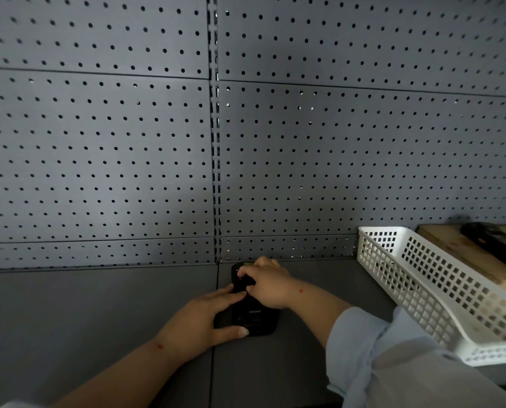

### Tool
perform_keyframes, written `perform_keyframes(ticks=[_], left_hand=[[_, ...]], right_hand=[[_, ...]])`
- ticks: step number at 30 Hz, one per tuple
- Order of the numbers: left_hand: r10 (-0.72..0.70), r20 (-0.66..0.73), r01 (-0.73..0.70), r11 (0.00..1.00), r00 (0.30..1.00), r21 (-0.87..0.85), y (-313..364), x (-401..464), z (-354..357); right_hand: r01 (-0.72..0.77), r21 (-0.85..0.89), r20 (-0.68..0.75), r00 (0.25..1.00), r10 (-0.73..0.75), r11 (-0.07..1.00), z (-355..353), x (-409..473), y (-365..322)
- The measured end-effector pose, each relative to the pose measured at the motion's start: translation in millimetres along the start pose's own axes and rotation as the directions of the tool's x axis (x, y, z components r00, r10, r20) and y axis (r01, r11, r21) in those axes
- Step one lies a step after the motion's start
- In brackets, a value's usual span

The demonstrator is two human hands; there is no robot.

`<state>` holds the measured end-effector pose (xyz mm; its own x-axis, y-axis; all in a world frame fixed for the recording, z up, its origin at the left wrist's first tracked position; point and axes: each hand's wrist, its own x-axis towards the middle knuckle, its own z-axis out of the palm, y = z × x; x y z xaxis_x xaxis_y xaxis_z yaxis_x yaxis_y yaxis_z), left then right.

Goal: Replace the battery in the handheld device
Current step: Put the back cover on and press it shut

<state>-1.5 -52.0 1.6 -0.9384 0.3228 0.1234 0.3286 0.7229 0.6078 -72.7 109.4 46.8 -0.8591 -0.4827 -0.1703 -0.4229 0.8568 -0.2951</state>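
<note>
I see device: black, flat, back up, pale lettering, lying on grey counter near pegboard wall | left hand grips its near end, thumb along edge | right hand presses fingers on far end | white basket at right

Your handheld device is a black, rounded-corner unit lying flat on the dark grey shelf, back side up, with its long axis running away from you toward the pegboard wall. Small light lettering sits across the middle of the back. A spot of green shows at its far end. Much of the upper half is covered from view.
</note>
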Motion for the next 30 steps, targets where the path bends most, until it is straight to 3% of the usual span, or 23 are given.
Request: perform_keyframes(ticks=[30], left_hand=[[-0.002, 0.024, 0.001, 0.999, 1.000, 0.034, 2, 0, -1]], right_hand=[[0.034, 0.029, 0.070, 0.997, -0.035, 0.999, -15, 3, 3]])
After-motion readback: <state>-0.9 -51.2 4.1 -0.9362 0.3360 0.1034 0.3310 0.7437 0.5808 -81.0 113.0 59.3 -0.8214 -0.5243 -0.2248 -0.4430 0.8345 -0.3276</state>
